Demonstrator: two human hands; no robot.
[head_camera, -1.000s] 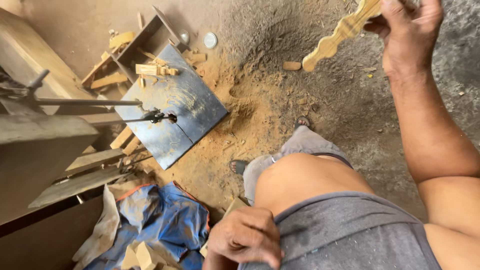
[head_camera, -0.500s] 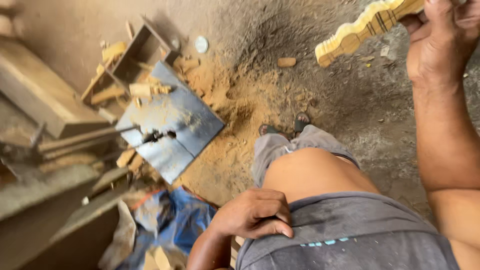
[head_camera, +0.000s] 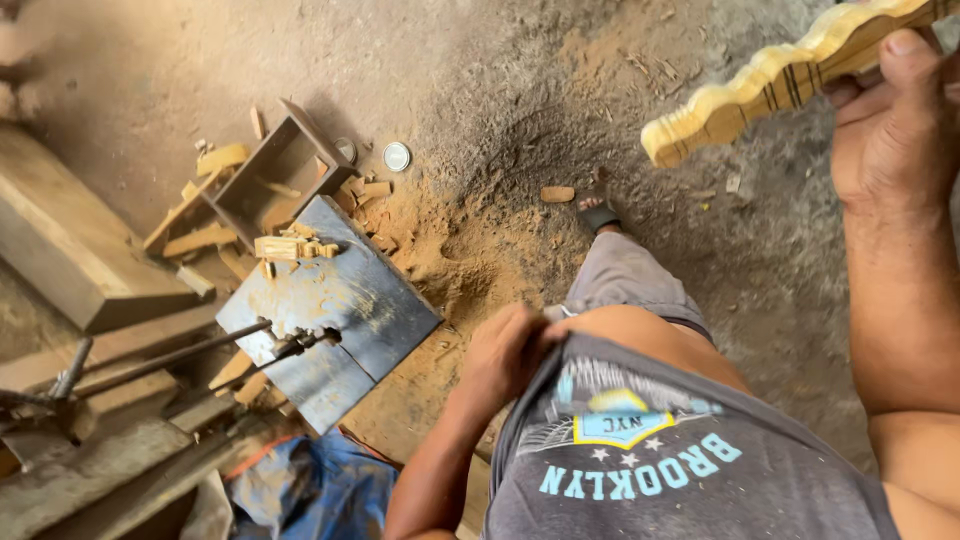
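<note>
My right hand (head_camera: 890, 120) is raised at the upper right and grips a long pale wooden piece with a wavy scalloped edge (head_camera: 770, 85), held out to the left above the ground. My left hand (head_camera: 505, 350) is low at the centre, fingers curled on the hem of my grey shirt (head_camera: 680, 460) at my hip. Below me are my grey shorts (head_camera: 625, 280) and a sandalled foot (head_camera: 598, 212) on sawdust.
A scroll saw with a blue-grey metal table (head_camera: 330, 310) and blade arm (head_camera: 170, 355) stands at the left. Wood offcuts (head_camera: 290, 247) lie on it. Behind are a wooden box (head_camera: 265, 175), planks (head_camera: 70, 250), two round lids (head_camera: 397, 156) and a sawdust heap (head_camera: 450, 260). A blue cloth (head_camera: 310, 490) lies below.
My right hand has tipped the wavy wooden piece closer to the camera. My left hand slid from my side up onto the shirt hem. The view shifted right.
</note>
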